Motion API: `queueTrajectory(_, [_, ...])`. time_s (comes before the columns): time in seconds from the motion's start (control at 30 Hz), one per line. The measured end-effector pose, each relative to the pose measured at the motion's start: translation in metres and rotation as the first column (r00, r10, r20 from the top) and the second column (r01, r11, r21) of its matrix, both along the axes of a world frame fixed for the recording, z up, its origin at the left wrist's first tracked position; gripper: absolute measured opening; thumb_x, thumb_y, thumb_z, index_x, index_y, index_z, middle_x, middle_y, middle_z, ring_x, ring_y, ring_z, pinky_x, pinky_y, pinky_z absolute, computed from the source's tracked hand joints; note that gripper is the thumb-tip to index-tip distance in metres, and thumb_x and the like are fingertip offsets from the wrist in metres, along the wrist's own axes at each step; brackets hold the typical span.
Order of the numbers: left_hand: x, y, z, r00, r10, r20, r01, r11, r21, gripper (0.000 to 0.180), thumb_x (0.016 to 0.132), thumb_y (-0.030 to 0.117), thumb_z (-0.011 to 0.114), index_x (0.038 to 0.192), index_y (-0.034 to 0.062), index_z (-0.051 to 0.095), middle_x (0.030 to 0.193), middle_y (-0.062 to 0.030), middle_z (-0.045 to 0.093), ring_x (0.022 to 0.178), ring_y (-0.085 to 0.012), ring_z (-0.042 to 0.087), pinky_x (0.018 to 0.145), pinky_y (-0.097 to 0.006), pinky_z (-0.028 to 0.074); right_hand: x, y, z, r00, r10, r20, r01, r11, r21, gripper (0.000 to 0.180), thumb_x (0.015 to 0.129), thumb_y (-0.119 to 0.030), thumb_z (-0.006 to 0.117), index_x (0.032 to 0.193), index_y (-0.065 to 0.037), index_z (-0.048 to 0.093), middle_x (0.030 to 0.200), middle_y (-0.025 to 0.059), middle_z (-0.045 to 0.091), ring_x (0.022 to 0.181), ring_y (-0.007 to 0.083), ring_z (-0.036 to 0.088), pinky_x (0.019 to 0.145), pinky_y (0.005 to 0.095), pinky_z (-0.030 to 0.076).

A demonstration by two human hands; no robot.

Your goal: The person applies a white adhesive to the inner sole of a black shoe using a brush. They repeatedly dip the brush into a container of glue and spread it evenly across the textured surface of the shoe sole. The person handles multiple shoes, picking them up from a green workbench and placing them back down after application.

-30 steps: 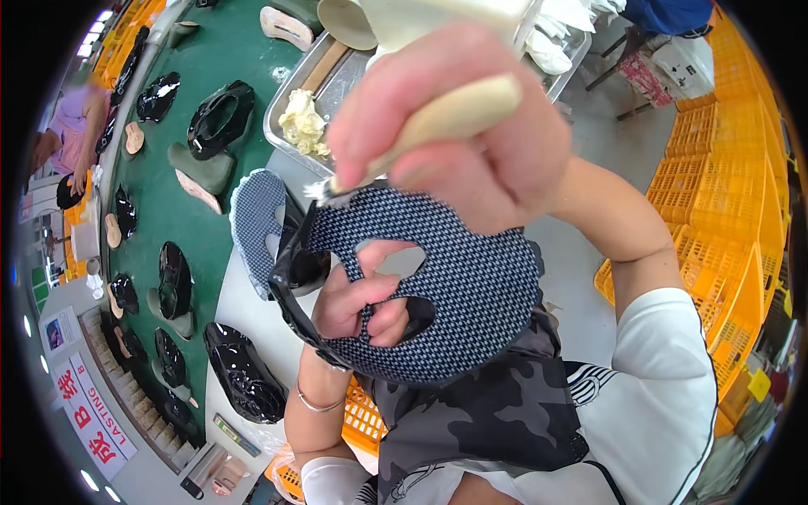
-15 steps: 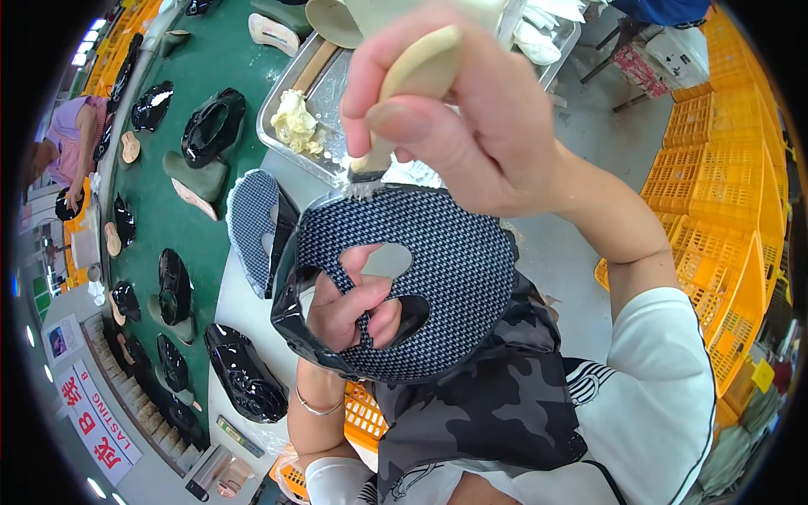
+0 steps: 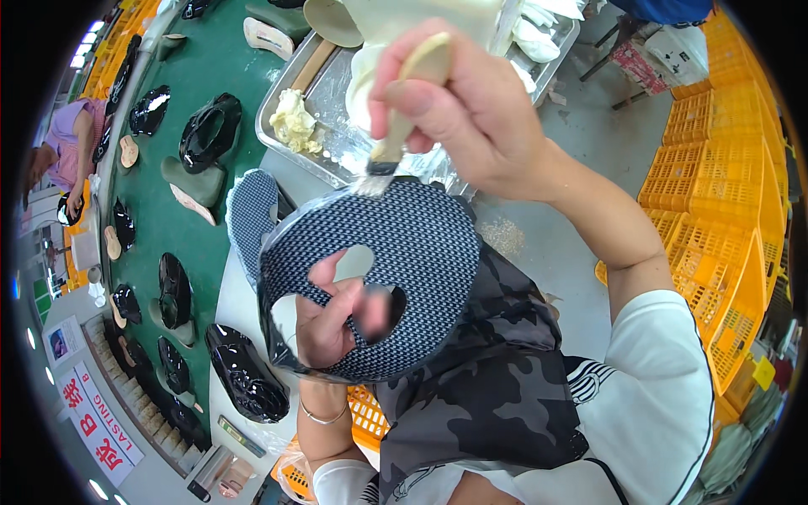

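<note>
My right hand is closed round a pale-handled flat brush. Its whitish bristles meet the upper edge of a shoe upper, whose black-and-white woven lining faces up and whose glossy black outside shows along the rim. My left hand holds this upper, with fingers and thumb hooked through its cut-out openings; some fingertips are blurred. A similar woven-lined piece lies just left of it on the bench.
Behind the upper stands a metal tray holding a lump of cream paste and a wooden handle. A glossy black shoe upper lies at left, by a green conveyor carrying several shoe parts. Yellow crates are stacked right.
The upper in my left hand has moved left and tilted a little. My right hand has shifted slightly left, with the brush still at the upper's far edge.
</note>
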State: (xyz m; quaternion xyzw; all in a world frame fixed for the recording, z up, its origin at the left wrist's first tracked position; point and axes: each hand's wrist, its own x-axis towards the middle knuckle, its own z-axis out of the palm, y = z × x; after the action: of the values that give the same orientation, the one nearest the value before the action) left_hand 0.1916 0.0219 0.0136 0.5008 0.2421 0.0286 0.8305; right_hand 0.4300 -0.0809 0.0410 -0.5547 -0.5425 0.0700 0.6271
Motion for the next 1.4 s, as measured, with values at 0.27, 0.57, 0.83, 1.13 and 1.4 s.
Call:
queueTrajectory(0.27, [-0.001,-0.015,-0.009,0.992,0.123,0.027,-0.123,0.992,0.028,0.042,0.091,0.013,0.038,0.132,0.0069,0.027,0.078,-0.0234,0.060,0.048,-0.0146,0.048,0.048,-0.024,0.041,0.007,-0.031,-0.008,0.996,-0.082,-0.027,0.082,0.996,-0.020,0.020,0.096,-0.019,0.036,0.101,-0.001,0.042,0.079,0.0108,0.059,0.056,0.0061,0.050,0.052,0.0169,0.043])
queueTrajectory(0.57, [-0.007,-0.016,-0.009,0.985,0.138,0.098,-0.135,0.990,-0.041,0.040,0.092,0.010,0.035,0.132,0.0073,0.028,0.079,-0.0219,0.059,0.047,-0.0137,0.047,0.047,-0.023,0.041,0.008,-0.021,-0.017,0.952,-0.141,-0.273,0.135,0.990,-0.042,0.017,0.094,-0.019,0.042,0.100,-0.003,0.042,0.078,0.0100,0.059,0.053,0.0059,0.050,0.049,0.0173,0.043])
queueTrajectory(0.83, [-0.004,-0.019,-0.015,0.950,0.222,0.218,-0.195,0.971,-0.139,0.040,0.092,0.009,0.034,0.132,0.0119,0.030,0.083,-0.0202,0.058,0.048,-0.0149,0.047,0.049,-0.023,0.041,-0.002,-0.033,-0.017,0.939,-0.145,-0.311,0.163,0.986,0.032,0.013,0.095,-0.015,0.039,0.099,-0.003,0.040,0.078,0.0118,0.059,0.053,0.0078,0.050,0.048,0.0179,0.043])
queueTrajectory(1.13, [-0.003,-0.024,-0.013,0.950,0.237,0.202,-0.215,0.969,-0.124,0.040,0.092,0.009,0.035,0.132,0.0129,0.030,0.082,-0.0189,0.058,0.050,-0.0160,0.046,0.050,-0.023,0.040,0.005,-0.028,-0.019,0.925,-0.179,-0.335,0.214,0.975,0.068,0.016,0.095,-0.019,0.040,0.098,-0.003,0.041,0.079,0.0107,0.059,0.053,0.0084,0.051,0.049,0.0187,0.044])
queueTrajectory(1.4, [-0.004,-0.025,-0.012,0.956,0.224,0.191,-0.212,0.974,-0.080,0.040,0.092,0.010,0.036,0.132,0.0132,0.030,0.083,-0.0180,0.059,0.050,-0.0157,0.047,0.050,-0.024,0.041,0.000,-0.014,-0.009,0.877,-0.129,-0.462,0.132,0.991,-0.026,0.015,0.094,-0.018,0.042,0.098,-0.004,0.042,0.075,0.0081,0.058,0.049,0.0065,0.050,0.044,0.0169,0.041])
